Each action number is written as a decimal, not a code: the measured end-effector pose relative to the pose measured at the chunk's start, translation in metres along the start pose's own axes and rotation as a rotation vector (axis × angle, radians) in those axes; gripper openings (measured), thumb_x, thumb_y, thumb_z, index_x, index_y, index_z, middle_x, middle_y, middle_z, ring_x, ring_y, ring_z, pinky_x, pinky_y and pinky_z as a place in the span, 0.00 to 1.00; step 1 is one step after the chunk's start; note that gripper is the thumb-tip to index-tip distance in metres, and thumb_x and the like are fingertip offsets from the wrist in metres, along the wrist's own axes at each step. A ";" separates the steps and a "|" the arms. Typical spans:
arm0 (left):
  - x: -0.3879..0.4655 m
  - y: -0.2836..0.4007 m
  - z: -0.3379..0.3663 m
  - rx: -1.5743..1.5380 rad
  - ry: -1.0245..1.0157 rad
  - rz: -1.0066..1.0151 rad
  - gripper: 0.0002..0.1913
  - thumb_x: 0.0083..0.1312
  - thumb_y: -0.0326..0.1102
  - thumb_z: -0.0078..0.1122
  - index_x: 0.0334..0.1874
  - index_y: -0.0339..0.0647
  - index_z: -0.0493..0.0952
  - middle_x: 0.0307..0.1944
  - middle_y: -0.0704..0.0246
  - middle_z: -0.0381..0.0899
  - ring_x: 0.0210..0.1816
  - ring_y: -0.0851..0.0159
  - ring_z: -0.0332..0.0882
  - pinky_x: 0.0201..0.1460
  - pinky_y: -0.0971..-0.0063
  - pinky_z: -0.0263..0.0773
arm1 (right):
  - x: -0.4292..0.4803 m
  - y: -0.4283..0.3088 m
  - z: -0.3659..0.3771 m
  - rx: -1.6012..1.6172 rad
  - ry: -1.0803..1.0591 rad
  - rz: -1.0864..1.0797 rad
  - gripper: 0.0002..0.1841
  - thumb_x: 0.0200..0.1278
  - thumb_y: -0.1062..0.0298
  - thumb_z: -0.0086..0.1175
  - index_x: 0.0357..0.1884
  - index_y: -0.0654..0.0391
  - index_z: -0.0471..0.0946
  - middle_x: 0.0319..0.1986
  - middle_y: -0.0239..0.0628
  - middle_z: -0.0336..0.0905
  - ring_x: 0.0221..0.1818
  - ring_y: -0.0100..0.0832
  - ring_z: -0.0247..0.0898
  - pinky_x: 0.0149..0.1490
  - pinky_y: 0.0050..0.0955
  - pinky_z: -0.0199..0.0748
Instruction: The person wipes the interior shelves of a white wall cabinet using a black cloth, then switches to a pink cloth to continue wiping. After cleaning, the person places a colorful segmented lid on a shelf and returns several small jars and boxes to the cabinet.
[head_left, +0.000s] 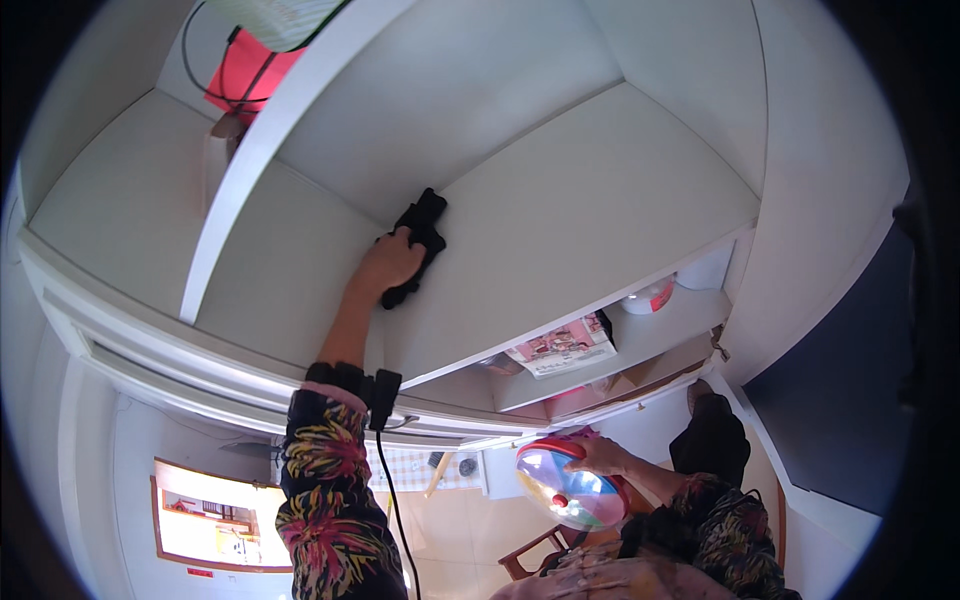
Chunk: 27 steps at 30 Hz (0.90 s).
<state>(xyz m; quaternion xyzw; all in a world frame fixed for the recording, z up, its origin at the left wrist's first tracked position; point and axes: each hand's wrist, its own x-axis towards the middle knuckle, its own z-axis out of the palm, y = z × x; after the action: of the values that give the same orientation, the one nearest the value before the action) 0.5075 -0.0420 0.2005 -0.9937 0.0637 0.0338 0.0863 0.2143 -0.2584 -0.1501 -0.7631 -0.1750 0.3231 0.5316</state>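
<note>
Inside a white cabinet, my left hand (390, 261) presses down on a crumpled black cloth (429, 236) that lies on the shelf (540, 225) near its left inner corner. The fingers rest over the cloth; whether they grip it is hard to tell. My right hand (598, 456) is lower down, outside the cabinet, holding a round container with a red rim and a clear, multicoloured lid (570, 484) with a red knob. The lid is tilted towards the camera.
A curved white divider (247, 165) stands left of the cloth, with a red item (251, 71) and cables beyond it. A lower shelf holds a printed packet (566, 346) and a clear jar (649, 296). A wooden chair (534, 553) stands below on the floor.
</note>
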 end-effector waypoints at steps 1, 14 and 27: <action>-0.016 0.003 -0.001 0.010 -0.005 0.002 0.30 0.67 0.49 0.44 0.65 0.34 0.66 0.57 0.41 0.73 0.58 0.39 0.73 0.65 0.54 0.67 | 0.000 -0.001 0.001 -0.001 -0.005 -0.008 0.35 0.56 0.46 0.63 0.65 0.50 0.71 0.52 0.45 0.80 0.54 0.43 0.77 0.59 0.36 0.71; -0.203 0.048 -0.009 0.103 0.049 0.123 0.17 0.68 0.42 0.47 0.48 0.32 0.69 0.38 0.43 0.76 0.39 0.40 0.80 0.45 0.50 0.76 | 0.018 0.015 0.011 -0.091 0.013 -0.045 0.32 0.53 0.45 0.64 0.60 0.48 0.76 0.51 0.44 0.81 0.54 0.44 0.77 0.61 0.37 0.70; -0.104 0.062 -0.042 0.321 -0.308 -0.033 0.16 0.58 0.30 0.55 0.47 0.30 0.79 0.48 0.48 0.82 0.52 0.47 0.81 0.54 0.57 0.76 | 0.022 0.017 -0.005 -0.055 0.013 -0.003 0.29 0.54 0.44 0.64 0.54 0.51 0.79 0.45 0.43 0.84 0.48 0.43 0.79 0.56 0.36 0.72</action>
<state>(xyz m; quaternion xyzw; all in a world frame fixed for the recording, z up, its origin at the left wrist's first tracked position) 0.3985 -0.0968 0.2393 -0.9512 0.0380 0.1729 0.2529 0.2323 -0.2547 -0.1712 -0.7792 -0.1814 0.3126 0.5121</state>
